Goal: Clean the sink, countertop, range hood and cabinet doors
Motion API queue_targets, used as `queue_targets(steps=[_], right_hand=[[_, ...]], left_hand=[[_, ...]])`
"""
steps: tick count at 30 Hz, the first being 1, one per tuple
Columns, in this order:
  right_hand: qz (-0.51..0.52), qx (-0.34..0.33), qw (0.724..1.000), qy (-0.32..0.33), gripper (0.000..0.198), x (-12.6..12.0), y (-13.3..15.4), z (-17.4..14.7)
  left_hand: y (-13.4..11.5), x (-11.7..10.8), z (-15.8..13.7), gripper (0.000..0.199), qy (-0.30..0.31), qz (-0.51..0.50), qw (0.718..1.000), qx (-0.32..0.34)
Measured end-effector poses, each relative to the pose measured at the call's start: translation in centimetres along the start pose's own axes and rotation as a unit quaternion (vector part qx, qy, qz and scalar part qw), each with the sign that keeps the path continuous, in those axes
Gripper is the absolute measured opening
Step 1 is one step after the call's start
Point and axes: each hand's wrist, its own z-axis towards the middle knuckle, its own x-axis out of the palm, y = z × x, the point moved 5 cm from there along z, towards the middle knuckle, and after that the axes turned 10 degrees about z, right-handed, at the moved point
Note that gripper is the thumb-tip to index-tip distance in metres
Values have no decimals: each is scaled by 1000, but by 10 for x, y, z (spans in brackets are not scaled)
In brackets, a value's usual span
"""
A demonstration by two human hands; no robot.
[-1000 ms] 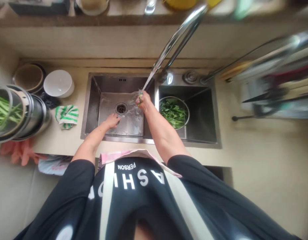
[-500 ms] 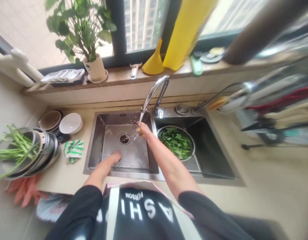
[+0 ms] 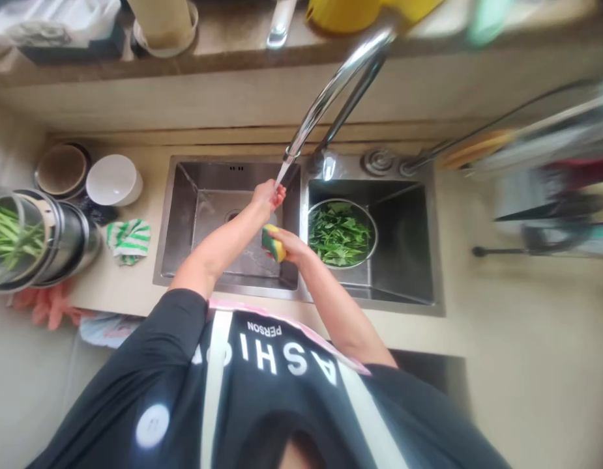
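My left hand (image 3: 268, 195) is under the running tap (image 3: 325, 98), its fingers loosely cupped in the thin stream of water and holding nothing I can see. Just below and to the right, my right hand (image 3: 292, 246) grips a yellow and green sponge (image 3: 274, 243) over the left basin. The steel sink (image 3: 218, 244) has two basins, and a drain shows partly behind my left forearm. In the right basin stands a round bowl (image 3: 376, 238) full of leafy greens (image 3: 340, 233).
A white bowl (image 3: 114, 180), a green-striped cloth (image 3: 128, 240) and stacked pots (image 3: 69, 241) with green stalks (image 3: 12, 234) are on the left counter. An orange glove (image 3: 49, 306) hangs below. Blurred utensils (image 3: 550, 195) line the right side. The window ledge (image 3: 223, 52) runs behind.
My left hand has lifted from the basin floor to the water stream. My right hand has drawn back from the stream, towards me, with the sponge. The view has tilted down.
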Motion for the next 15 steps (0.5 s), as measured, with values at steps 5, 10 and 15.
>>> queue_targets(steps=[5, 10, 15], right_hand=[[289, -2, 953, 96, 31, 2, 28, -9], [325, -37, 932, 158, 47, 20, 59, -2], [312, -93, 927, 186, 51, 33, 102, 31]], left_hand=[[-20, 11, -8, 31, 25, -26, 999, 9], [-42, -36, -13, 19, -24, 226, 948, 224], [-22, -94, -16, 18, -99, 289, 922, 238]])
